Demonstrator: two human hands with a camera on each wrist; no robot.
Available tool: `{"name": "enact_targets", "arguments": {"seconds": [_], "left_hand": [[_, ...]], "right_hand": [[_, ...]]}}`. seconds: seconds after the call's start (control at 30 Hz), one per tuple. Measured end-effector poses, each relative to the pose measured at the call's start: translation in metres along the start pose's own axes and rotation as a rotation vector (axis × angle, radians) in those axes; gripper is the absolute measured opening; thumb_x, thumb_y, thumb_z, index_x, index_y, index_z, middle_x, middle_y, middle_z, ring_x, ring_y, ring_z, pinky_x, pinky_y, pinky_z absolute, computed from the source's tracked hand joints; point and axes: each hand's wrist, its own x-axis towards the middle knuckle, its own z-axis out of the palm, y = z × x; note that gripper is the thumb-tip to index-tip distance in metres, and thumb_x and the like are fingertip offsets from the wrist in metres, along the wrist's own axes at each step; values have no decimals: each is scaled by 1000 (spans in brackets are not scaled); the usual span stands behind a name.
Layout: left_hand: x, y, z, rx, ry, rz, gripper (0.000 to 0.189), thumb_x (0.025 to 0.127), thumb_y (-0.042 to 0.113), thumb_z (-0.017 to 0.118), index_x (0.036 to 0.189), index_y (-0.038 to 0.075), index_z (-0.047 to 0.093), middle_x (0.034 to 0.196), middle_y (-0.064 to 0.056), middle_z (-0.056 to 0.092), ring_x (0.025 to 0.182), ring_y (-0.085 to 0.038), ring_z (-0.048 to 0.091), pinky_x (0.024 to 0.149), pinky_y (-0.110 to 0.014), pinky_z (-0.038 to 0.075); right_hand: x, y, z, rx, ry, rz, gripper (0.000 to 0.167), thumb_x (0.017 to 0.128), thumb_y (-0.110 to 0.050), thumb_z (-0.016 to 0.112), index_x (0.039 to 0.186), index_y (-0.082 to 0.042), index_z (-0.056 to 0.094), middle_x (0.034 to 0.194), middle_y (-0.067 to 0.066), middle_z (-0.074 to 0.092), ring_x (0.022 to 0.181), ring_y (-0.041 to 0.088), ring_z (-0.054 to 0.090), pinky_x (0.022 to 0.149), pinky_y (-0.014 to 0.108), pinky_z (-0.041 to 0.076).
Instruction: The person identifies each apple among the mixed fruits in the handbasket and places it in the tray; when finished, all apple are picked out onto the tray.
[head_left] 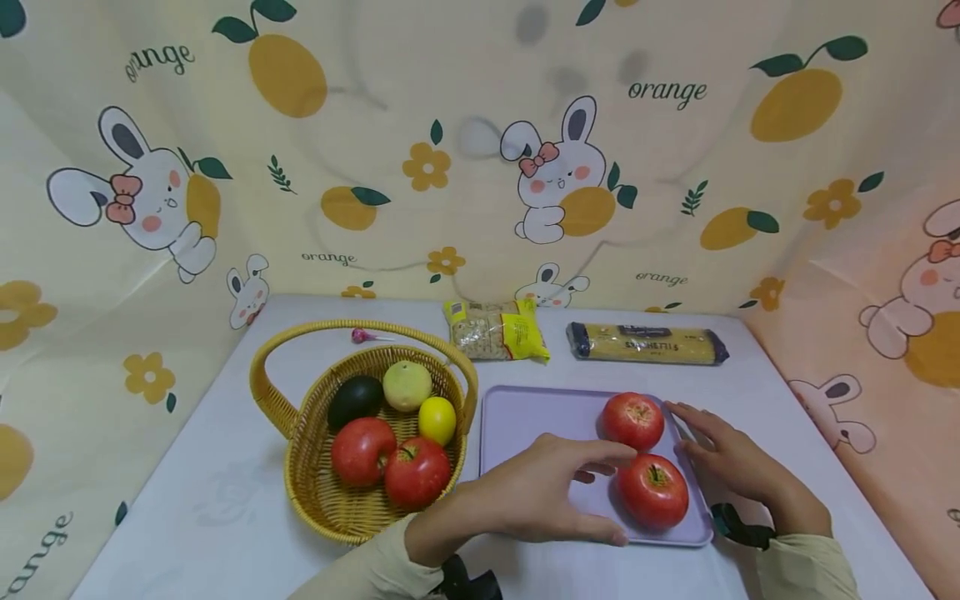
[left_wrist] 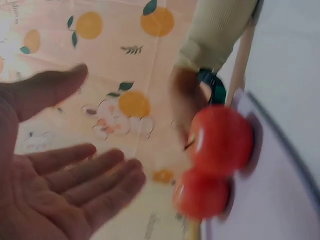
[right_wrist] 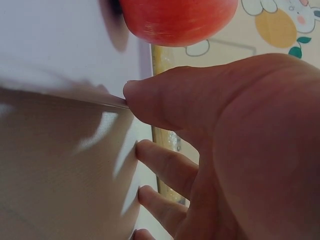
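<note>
Two red apples sit on a lavender tray (head_left: 540,412), one toward the front (head_left: 652,493) and one behind it (head_left: 633,422). My left hand (head_left: 547,492) reaches over the tray from the left, thumb and fingers spread beside the front apple. In the left wrist view that hand (left_wrist: 65,190) holds nothing, and both apples are apart from its fingers. At the tray's right edge is my right hand (head_left: 738,462), its fingers loosely extended. The right wrist view shows its thumb (right_wrist: 160,97) at the tray's rim, with an apple (right_wrist: 180,20) beyond.
Left of the tray, a wicker basket (head_left: 294,475) with a tall handle holds two red apples (head_left: 363,451), a dark green avocado (head_left: 356,402), a pale green round fruit (head_left: 407,386) and a yellow lemon (head_left: 437,419). Behind lie a lollipop (head_left: 360,336), a yellow bag (head_left: 495,331) and spaghetti (head_left: 647,343).
</note>
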Motion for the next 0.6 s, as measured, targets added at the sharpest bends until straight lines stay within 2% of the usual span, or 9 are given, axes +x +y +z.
{"name": "enact_targets", "arguments": {"seconds": [0.1,0.3,0.43,0.6], "left_hand": [[-26,-3,-18,-58,37,29,70,95,27,89,157,19,58,155,4,66,129,-1,67,111,-18,52],[-79,-16,-49,-114,97,15,73,92,24,91,157,23,58,156,5,65,134,-8,67,116,-26,52],[-114,-28,-68,-73,135,-1,75,91,30,92,158,26,57,156,7,64,137,-12,67,117,-36,55],[-152,-48,-88,-10,194,-52,75,91,30,92,157,26,59,153,4,67,136,-26,68,110,-52,59]], "right_hand": [[-1,1,-1,-2,10,-4,76,106,-28,69,171,-11,34,170,39,32,150,71,28,107,87,38],[-3,3,-1,5,5,-4,77,106,-29,70,172,-12,34,170,38,31,151,72,27,107,87,39],[-1,3,-1,5,13,-11,76,106,-28,70,171,-12,35,170,38,32,151,71,28,107,86,39],[0,3,0,12,8,-13,77,106,-28,70,172,-11,34,170,38,32,151,70,28,108,86,39]]}}
